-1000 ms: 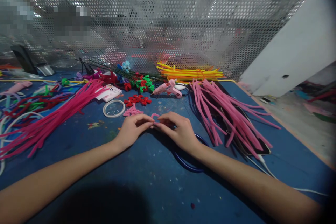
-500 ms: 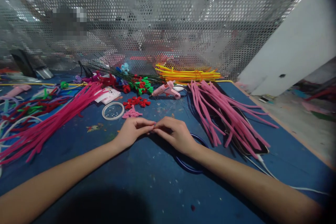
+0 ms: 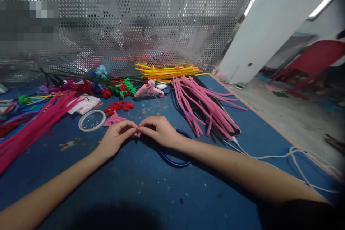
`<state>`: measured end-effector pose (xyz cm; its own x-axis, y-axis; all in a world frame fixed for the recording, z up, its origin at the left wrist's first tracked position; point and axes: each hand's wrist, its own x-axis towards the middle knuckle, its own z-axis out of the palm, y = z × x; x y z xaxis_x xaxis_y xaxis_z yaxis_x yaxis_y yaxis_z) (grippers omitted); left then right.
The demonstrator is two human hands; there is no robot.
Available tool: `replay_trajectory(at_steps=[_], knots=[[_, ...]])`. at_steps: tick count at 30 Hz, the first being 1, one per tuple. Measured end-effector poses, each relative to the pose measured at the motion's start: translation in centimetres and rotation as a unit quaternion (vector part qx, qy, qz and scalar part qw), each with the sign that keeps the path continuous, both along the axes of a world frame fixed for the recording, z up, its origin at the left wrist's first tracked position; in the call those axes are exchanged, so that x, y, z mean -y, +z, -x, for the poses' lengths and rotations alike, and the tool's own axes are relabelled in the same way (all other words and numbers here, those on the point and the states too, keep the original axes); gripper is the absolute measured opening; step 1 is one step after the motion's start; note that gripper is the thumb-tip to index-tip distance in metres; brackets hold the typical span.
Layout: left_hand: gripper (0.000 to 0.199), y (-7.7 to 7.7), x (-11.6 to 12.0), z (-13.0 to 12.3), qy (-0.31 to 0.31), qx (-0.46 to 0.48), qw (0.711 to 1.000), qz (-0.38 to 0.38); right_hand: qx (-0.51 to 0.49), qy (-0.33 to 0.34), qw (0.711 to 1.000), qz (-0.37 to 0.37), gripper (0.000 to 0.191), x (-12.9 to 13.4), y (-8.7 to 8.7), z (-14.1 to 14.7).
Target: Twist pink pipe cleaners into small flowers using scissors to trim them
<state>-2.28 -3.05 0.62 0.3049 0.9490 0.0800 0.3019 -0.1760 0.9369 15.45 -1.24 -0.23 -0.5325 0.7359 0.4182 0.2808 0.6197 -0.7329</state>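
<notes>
Left hand (image 3: 114, 139) and right hand (image 3: 161, 131): thumbs and fingertips closed, meeting over the worktop (image 3: 161, 194). Held between both: one short pink chenille-stem piece (image 3: 139, 134), mostly hidden. Step, as judged: bending or twisting; next move calls for a steady pinch. Location: right of pink chenille shapes (image 3: 114, 118), near side of pink glue gun (image 3: 150, 89).
</notes>
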Motion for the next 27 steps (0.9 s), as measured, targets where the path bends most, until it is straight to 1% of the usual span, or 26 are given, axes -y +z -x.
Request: replay_trajectory(at_steps=[3,5,10,13,16,18,20,23,27], knots=[[0.017,-0.6,-0.1,0.0,0.032,0.016,0.999,-0.005,0.010,-0.001,1.000,-0.018,0.012,0.1,-0.1,0.0],[0.020,-0.8,-0.2,0.1,0.048,0.036,0.998,0.006,0.018,0.002,0.999,-0.035,0.012,0.3,-0.2,0.0],[0.028,-0.7,-0.2,0.1,0.050,0.103,0.990,0.082,0.043,0.007,0.996,-0.081,0.012,0.4,-0.3,0.0],[0.032,-0.6,-0.2,0.1,0.056,0.142,0.981,0.118,0.049,0.005,0.991,-0.125,0.012,0.3,-0.4,-0.2],[0.035,-0.5,-0.1,0.1,0.052,0.180,0.972,0.144,0.091,0.009,0.971,-0.220,0.018,0.0,-0.6,-0.6],[0.037,-0.6,-0.1,0.0,0.040,0.202,0.965,0.160,0.135,0.008,0.946,-0.296,0.022,-0.2,-0.8,-0.9],[0.039,-0.6,0.0,0.0,0.031,0.217,0.960,0.172,0.162,0.005,0.924,-0.347,0.023,-0.3,-0.9,-1.1],[0.038,-0.7,0.1,-0.1,0.025,0.217,0.961,0.172,0.161,0.000,0.908,-0.386,0.024,-0.2,-0.9,-1.2],[0.035,-0.8,0.2,-0.1,0.022,0.186,0.972,0.141,0.146,-0.010,0.905,-0.400,0.024,0.0,-0.8,-1.0]])
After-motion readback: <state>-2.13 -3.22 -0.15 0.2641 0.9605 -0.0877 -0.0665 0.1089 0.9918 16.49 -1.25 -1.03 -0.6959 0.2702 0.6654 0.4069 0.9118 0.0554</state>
